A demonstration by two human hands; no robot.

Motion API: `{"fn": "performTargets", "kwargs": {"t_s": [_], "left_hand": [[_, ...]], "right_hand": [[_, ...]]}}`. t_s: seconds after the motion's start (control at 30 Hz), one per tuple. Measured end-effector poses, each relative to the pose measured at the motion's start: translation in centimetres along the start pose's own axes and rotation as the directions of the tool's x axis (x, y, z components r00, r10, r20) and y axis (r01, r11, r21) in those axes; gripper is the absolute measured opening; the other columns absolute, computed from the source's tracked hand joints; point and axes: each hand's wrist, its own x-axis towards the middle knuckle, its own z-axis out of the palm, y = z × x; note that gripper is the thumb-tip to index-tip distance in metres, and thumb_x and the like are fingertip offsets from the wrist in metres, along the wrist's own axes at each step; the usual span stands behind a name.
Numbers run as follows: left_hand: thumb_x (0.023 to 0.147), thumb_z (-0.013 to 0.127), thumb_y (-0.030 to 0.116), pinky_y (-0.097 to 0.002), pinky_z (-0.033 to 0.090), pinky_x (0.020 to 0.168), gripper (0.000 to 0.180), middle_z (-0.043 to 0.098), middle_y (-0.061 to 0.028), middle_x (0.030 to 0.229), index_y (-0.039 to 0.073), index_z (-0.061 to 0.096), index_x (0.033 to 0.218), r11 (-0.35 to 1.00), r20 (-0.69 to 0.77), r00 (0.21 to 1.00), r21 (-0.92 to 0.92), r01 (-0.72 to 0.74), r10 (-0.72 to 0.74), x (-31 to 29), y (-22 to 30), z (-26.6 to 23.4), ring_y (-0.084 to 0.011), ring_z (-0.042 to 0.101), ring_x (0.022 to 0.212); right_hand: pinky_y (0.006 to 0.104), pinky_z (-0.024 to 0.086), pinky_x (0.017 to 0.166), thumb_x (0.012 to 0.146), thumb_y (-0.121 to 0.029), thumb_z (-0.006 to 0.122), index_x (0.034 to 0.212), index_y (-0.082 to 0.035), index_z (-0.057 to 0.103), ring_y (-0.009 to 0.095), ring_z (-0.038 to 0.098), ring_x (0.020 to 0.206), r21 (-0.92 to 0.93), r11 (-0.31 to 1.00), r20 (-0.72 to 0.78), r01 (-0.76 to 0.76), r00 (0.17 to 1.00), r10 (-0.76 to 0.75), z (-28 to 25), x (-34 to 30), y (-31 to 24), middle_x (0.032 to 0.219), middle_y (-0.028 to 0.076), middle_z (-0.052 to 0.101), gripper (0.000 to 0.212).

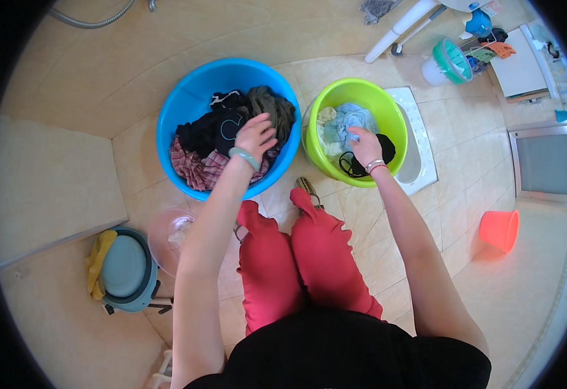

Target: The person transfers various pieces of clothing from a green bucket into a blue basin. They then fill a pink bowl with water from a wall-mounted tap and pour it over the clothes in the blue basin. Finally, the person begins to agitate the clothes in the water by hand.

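My left hand (256, 137) is over the blue tub (167, 123), its fingers apart and holding nothing. Beneath it lie black clothes (199, 133), a dark olive garment (272, 107) and a red plaid garment (189, 165). Over the lime-green bucket (342, 86), my right hand (366, 149) pinches a light blue garment (351, 118) with its fingertips. A black item with thin straps (385, 149) sits partly under that hand, and pale cream cloth (326, 129) lies along the bucket's left side. The lower layers in both containers are hidden.
A white squat-toilet pan (416, 142) is set in the floor right of the bucket. Left of my legs stand a translucent pink basin (163, 243) and a grey-blue folding basin (125, 266) with a yellow cloth. An orange-red bucket (498, 231) sits at the right.
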Motion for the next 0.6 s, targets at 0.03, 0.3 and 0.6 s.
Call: {"fn": "performTargets", "kwargs": {"t_s": [0.03, 0.3, 0.6], "left_hand": [[0.09, 0.053, 0.015, -0.0419, 0.047, 0.089, 0.043, 0.051, -0.012, 0.125, 0.009, 0.044, 0.131, 1.0, 0.012, 1.0, 0.015, 0.015, -0.016, -0.1, -0.6, 2.1, -0.0274, 0.052, 0.112], [0.088, 0.055, 0.017, -0.0429, 0.045, 0.09, 0.044, 0.049, -0.0104, 0.123, 0.009, 0.044, 0.13, 0.972, 0.316, 0.932, 0.202, 0.119, -0.179, 1.8, -6.4, 13.0, -0.0281, 0.047, 0.115], [0.089, 0.055, 0.027, -0.0609, 0.036, 0.096, 0.059, 0.018, -0.0118, 0.15, 0.019, 0.029, 0.142, 0.933, 0.301, 0.909, 0.3, 0.198, -0.289, 2.0, -7.9, 14.4, -0.0396, 0.017, 0.135]], "right_hand": [[0.0407, 0.047, 0.087, 0.075, -0.01, 0.061, 0.11, -0.019, 0.063, 0.033, 0.055, 0.105, -0.205, 0.977, 0.077, -0.06, 0.994, 0.077, -0.2, -0.4, 1.8, 0.118, 0.014, 0.056, 0.036], [0.0451, 0.046, 0.082, 0.077, -0.015, 0.061, 0.096, -0.024, 0.068, 0.026, 0.045, 0.115, -0.586, 0.809, 0.15, -0.049, 0.974, 0.168, 0.1, -2.6, 4.2, 0.126, 0.006, 0.048, 0.022], [0.0318, 0.052, 0.071, 0.085, -0.015, 0.063, 0.088, -0.006, 0.064, 0.015, 0.059, 0.087, 0.694, 0.634, 0.044, -0.341, 0.899, 0.435, -6.0, -2.3, 5.1, 0.104, 0.007, 0.065, 0.01]]}}
